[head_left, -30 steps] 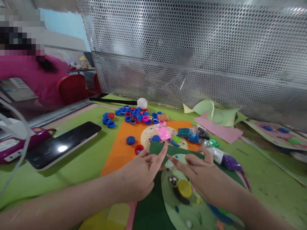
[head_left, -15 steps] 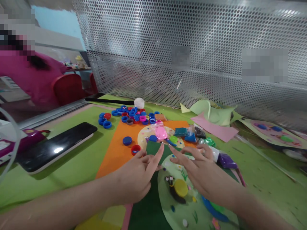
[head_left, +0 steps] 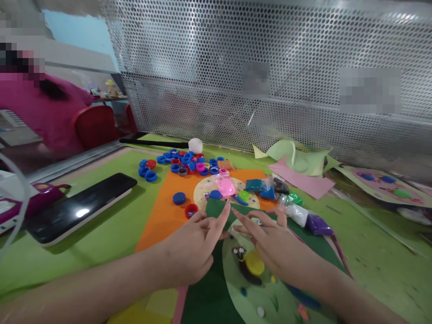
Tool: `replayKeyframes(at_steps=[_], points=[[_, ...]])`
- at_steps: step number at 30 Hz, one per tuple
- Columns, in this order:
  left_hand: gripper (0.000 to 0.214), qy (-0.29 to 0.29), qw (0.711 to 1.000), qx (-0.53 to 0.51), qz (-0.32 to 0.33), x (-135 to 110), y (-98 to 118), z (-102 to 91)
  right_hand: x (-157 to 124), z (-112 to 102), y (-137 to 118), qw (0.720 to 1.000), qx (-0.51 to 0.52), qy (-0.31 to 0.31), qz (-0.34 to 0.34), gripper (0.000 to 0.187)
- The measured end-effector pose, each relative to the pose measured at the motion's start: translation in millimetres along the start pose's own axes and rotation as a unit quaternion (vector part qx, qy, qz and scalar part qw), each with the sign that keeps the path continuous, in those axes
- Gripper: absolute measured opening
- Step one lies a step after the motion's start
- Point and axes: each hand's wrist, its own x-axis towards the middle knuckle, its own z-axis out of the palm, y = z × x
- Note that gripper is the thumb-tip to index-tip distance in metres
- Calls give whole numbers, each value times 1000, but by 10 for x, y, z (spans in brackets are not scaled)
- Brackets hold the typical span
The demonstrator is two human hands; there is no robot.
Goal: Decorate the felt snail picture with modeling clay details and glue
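low centre of the frame, my left hand [head_left: 199, 245] points its forefinger with the other fingers loosely curled, gripping nothing i can see. my right hand [head_left: 270, 243] lies spread and empty. their tips nearly meet over the top edge of the pale green disc [head_left: 270, 292]. i judge the disc partly dressed: a yellow cap [head_left: 254, 262] snail and small dots sit on it, while clay packets [head_left: 225, 185] and loose caps [head_left: 184, 162] lie unused above, mid-frame.

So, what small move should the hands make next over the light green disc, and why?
Probably press both index fingertips on the far edge of the light green disc, flattening it onto the dark green felt: the left hand and right hand are open, apparently holding nothing, fingertips almost meeting over that edge.
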Motion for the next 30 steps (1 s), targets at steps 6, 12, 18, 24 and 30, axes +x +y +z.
replayKeyframes(at_steps=[6, 12, 18, 24, 30], points=[[89, -13, 1000, 10, -13, 3, 7, -13, 16, 38, 5, 1000, 22, -9, 5, 66], [90, -11, 1000, 3, -9, 1, 8, -15, -3, -25, 46, 999, -3, -23, -37, 74], [92, -22, 1000, 8, -11, 14, 20, -15, -8, -106, 72, 997, -35, -10, -62, 80], [92, -11, 1000, -8, -6, 21, 16, -11, -20, -150, 68, 999, -12, -19, -50, 76], [89, 4, 1000, -8, -2, 4, -8, 31, -70, -146, 100, 998, -41, -13, -47, 78]])
